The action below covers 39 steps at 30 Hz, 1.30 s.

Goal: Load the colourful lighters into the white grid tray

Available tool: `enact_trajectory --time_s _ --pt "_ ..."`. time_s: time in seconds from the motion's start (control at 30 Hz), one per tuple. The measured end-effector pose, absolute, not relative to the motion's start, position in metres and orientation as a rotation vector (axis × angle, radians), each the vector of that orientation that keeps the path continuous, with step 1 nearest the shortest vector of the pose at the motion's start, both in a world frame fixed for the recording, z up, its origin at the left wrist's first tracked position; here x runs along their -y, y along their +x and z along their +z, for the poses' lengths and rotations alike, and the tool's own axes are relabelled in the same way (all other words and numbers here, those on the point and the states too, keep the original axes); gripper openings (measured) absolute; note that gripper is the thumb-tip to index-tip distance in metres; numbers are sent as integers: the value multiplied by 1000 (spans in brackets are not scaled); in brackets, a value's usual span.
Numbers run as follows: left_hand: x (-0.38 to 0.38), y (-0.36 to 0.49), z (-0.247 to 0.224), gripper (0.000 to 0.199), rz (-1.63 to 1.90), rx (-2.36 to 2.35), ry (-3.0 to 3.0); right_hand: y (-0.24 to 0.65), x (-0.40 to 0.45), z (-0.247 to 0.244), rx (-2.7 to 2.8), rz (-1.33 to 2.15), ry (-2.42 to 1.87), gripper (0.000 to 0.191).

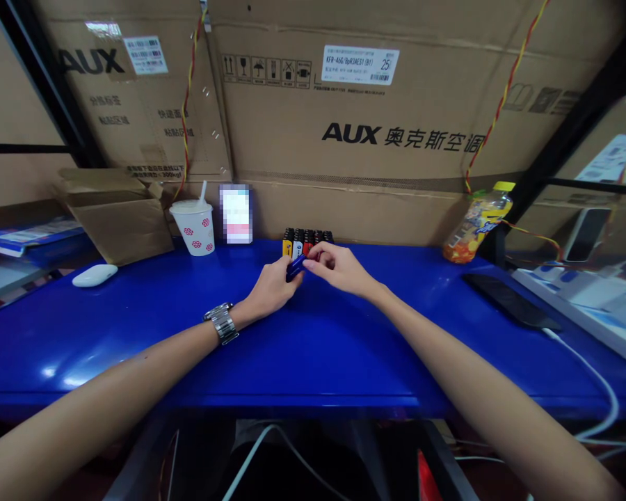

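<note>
My left hand (271, 289) and my right hand (339, 270) meet above the blue tabletop (318, 348). Between them is a dark blue disposable lighter (295, 268), held in my left fingers, with my right fingertips on its upper end. Much of the lighter is hidden by my fingers. Just behind my hands, a row of several upright lighters (307, 242) in yellow, white, red and black stands at the table's back edge. A metal watch (222, 323) circles my left wrist.
A paper cup with a straw (192, 227) and an open cardboard box (117, 216) stand back left, with a white mouse (94, 275) in front. A juice bottle (477, 223) lies back right, near a black phone (511, 300) and a white cable (595, 376).
</note>
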<state>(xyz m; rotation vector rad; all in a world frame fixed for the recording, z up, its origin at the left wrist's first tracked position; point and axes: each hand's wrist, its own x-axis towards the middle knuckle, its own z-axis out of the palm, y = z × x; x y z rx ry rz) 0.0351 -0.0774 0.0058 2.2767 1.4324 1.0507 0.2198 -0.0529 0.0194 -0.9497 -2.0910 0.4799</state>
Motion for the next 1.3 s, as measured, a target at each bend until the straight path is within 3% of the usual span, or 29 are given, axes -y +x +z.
enact_trajectory --time_s 0.1,0.2,0.3,0.43,0.6,0.77,1.0,1.1,1.3 --pt "81 37 6 14 1031 -1380 2294 211 54 20 2091 621 -883 33" --pt "81 37 8 27 1081 -1316 2241 225 46 25 1970 719 -896 34" --pt "78 36 9 9 1117 -1366 2180 255 34 27 1838 628 -965 35" --pt "74 32 9 25 1092 -1460 2216 279 16 14 1787 570 -1082 33" --pt "67 27 10 7 1197 -1339 2413 269 9 0 1783 612 -1041 39" --pt "43 27 30 19 1281 -1289 2655 266 17 7 1734 588 -1005 36" --pt "-6 59 74 61 662 -1248 2936 275 14 7 1704 501 -1079 35" --pt "-21 77 84 67 391 -1299 2877 277 14 7 1703 485 -1108 33" --pt "-30 94 92 74 198 -1345 2881 277 19 13 1716 486 -1114 35"
